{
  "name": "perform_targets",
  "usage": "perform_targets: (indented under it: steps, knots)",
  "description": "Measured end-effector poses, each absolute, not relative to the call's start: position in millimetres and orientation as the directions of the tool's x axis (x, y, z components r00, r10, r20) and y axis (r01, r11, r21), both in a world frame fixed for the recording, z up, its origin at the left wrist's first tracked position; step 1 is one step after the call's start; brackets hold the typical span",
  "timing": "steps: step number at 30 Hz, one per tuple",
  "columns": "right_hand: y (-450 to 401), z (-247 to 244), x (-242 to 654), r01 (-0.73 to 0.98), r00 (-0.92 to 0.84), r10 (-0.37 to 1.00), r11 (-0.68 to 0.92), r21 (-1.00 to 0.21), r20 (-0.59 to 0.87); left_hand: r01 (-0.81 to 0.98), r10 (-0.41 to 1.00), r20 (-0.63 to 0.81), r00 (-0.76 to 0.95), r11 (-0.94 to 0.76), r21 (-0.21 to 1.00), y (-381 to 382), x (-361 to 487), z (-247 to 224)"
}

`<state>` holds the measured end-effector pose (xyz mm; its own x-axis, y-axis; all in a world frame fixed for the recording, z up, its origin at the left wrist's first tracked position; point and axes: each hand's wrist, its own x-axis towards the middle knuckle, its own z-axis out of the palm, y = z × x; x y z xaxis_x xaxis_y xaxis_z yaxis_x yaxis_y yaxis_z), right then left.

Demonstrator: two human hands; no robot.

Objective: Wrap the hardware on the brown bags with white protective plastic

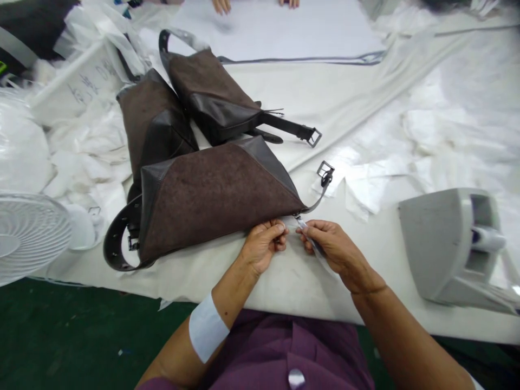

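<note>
Bag [215, 203], brown suede with dark leather corners, lies flat on the white-covered table [260, 287], its lower edge just beside my hands. Left hand [264, 246] is clenched in a pinch on a thin clear strip [293, 223] at that edge. Right hand [331, 249] grasps the same strip, a small metal piece [301, 222] showing at its fingertips; too small to tell what the piece is. Strap [323, 195] rises from the bag's right corner and ends in a dark buckle [325, 173]. Second bag [213, 92] and third bag [152, 122] lie behind it, touching each other. White plastic sheeting [422, 146] is spread across the table to the right. Grey plastic housing [442, 244] sits on the right, fan [28, 238] on the left. Co-worker's hands [221, 5] rest at the far edge. White cuff [207, 327] wraps my left forearm.
</note>
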<state>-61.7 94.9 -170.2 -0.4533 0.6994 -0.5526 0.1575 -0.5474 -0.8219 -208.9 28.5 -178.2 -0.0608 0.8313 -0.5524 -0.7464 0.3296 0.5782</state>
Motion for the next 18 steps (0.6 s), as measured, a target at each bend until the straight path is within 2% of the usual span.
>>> perform_targets:
  steps: [4, 7, 10, 13, 15, 18]
  knots:
    - [87.7, -173.7, -64.9, 0.187, -0.239, 0.886, -0.360, -0.914, -0.398, -0.740, 0.830, -0.553, -0.080, 0.322, 0.591, 26.5, -203.2, -169.6]
    - [83.4, -174.4, -67.3, 0.391, -0.139, 0.975, -0.106, -0.914, -0.173, -0.704, 0.836, -0.525, -0.157, 0.278, 0.653, 25.1, -194.5, -160.7]
    - [79.4, -173.5, -67.9, 0.552, -0.169, 0.979, 0.189, -0.812, 0.113, -0.654, 0.845, -0.480, -0.236, 0.227, 0.721, 27.3, -186.6, -151.3]
    - [74.5, -175.9, -67.4, 0.607, -0.244, 0.911, 0.411, -0.680, 0.332, -0.639, 0.847, -0.471, -0.247, 0.223, 0.736, 34.6, -180.7, -142.3]
    - [70.8, -179.6, -66.7, 0.638, -0.300, 0.861, 0.501, -0.585, 0.410, -0.631, 0.839, -0.480, -0.255, 0.232, 0.740, 41.1, -176.3, -137.5]
    - [66.9, -184.7, -64.7, 0.689, -0.359, 0.820, 0.555, -0.466, 0.446, -0.599, 0.822, -0.499, -0.274, 0.259, 0.757, 49.2, -167.5, -134.0]
